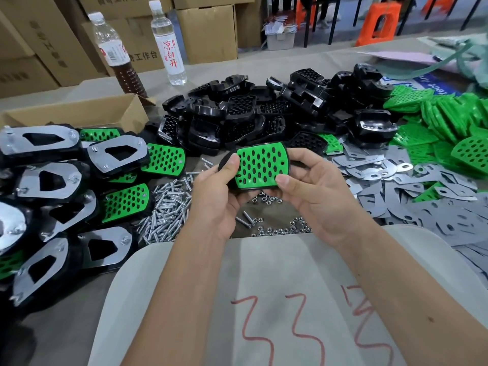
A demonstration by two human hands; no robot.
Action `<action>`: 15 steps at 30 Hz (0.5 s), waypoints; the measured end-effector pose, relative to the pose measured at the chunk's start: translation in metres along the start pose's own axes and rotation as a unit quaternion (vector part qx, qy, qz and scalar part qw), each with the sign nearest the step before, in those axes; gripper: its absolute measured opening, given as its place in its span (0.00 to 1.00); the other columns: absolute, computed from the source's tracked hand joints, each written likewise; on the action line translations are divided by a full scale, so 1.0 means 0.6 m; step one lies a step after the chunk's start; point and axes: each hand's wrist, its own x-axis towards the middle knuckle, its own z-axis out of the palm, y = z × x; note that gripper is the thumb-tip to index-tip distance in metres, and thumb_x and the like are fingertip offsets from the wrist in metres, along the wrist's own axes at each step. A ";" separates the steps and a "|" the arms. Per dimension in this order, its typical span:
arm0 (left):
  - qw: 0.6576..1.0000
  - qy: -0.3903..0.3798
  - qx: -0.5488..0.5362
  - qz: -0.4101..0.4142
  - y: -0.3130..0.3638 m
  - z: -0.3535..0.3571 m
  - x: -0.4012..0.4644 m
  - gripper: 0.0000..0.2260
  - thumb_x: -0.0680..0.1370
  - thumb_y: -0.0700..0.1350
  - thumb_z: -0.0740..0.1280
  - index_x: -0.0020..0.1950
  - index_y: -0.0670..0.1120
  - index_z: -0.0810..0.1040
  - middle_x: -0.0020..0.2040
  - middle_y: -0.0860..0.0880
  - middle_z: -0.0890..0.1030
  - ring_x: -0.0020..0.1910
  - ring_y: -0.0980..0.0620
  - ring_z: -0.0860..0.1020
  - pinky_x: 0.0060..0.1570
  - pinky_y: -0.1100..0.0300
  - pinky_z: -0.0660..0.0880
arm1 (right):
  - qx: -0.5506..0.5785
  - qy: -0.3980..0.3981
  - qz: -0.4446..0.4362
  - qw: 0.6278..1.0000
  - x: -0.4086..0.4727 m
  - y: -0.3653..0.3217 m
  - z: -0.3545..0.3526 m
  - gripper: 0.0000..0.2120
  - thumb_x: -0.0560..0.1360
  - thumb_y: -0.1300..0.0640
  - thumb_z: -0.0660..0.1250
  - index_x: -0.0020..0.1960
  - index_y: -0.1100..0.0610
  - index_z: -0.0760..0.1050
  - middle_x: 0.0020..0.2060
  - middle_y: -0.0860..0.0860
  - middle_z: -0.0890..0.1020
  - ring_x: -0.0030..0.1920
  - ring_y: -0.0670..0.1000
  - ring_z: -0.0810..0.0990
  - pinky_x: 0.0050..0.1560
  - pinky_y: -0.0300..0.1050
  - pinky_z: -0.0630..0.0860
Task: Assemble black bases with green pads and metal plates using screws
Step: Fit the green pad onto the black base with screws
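Observation:
Both hands hold one black base with a green perforated pad [260, 165] seated on top, raised above the table. My left hand [214, 191] grips its left end, thumb on the pad's edge. My right hand [309, 183] grips its right end, thumb pressed on the pad's lower right corner. Below lie a heap of screws [166, 215] and loose nuts [280, 228]. Loose black bases [264, 112] pile up behind, green pads [443, 120] at the right, metal plates [412, 191] beside them.
Finished assemblies with metal plates [52, 191] are stacked at the left. An open cardboard box [79, 112] and two bottles [169, 40] stand behind. A pale sheet with red writing [277, 299] covers the near edge. Cartons line the back.

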 end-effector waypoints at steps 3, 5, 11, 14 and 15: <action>0.999 -0.011 -0.019 0.026 0.002 0.000 0.000 0.09 0.82 0.45 0.69 0.53 0.40 0.83 0.47 0.42 0.88 0.42 0.48 0.86 0.35 0.59 0.82 | 0.001 0.021 -0.018 1.000 0.002 0.006 0.006 0.18 0.74 0.68 0.69 0.64 0.65 0.75 0.53 0.62 0.86 0.53 0.59 0.86 0.53 0.49 0.82; 0.998 -0.023 -0.026 0.042 0.002 -0.002 0.000 0.08 0.82 0.44 0.69 0.53 0.40 0.83 0.47 0.43 0.88 0.44 0.48 0.87 0.38 0.60 0.82 | 0.004 0.060 -0.014 0.998 0.005 0.010 0.010 0.17 0.78 0.71 0.66 0.66 0.66 0.75 0.55 0.62 0.86 0.55 0.59 0.86 0.53 0.49 0.83; 0.995 -0.013 0.029 0.097 -0.010 -0.003 0.004 0.06 0.83 0.34 0.66 0.54 0.40 0.84 0.52 0.41 0.87 0.49 0.47 0.87 0.43 0.60 0.83 | 0.023 0.110 0.005 0.994 0.006 0.010 0.011 0.18 0.79 0.75 0.62 0.69 0.69 0.72 0.59 0.66 0.83 0.57 0.60 0.86 0.57 0.52 0.84; 0.996 -0.011 0.003 0.093 -0.009 -0.002 0.004 0.07 0.83 0.34 0.65 0.52 0.39 0.83 0.48 0.43 0.88 0.45 0.49 0.86 0.40 0.61 0.82 | 0.038 0.083 0.007 0.996 0.002 0.003 0.015 0.20 0.76 0.71 0.66 0.68 0.68 0.72 0.56 0.63 0.84 0.55 0.58 0.86 0.56 0.51 0.83; 0.996 -0.014 -0.011 0.085 -0.008 -0.001 0.002 0.07 0.83 0.35 0.65 0.52 0.38 0.83 0.47 0.44 0.88 0.44 0.50 0.86 0.39 0.61 0.82 | 0.046 0.074 0.004 0.996 0.001 0.003 0.017 0.22 0.74 0.69 0.67 0.68 0.67 0.72 0.54 0.61 0.85 0.55 0.57 0.87 0.56 0.49 0.83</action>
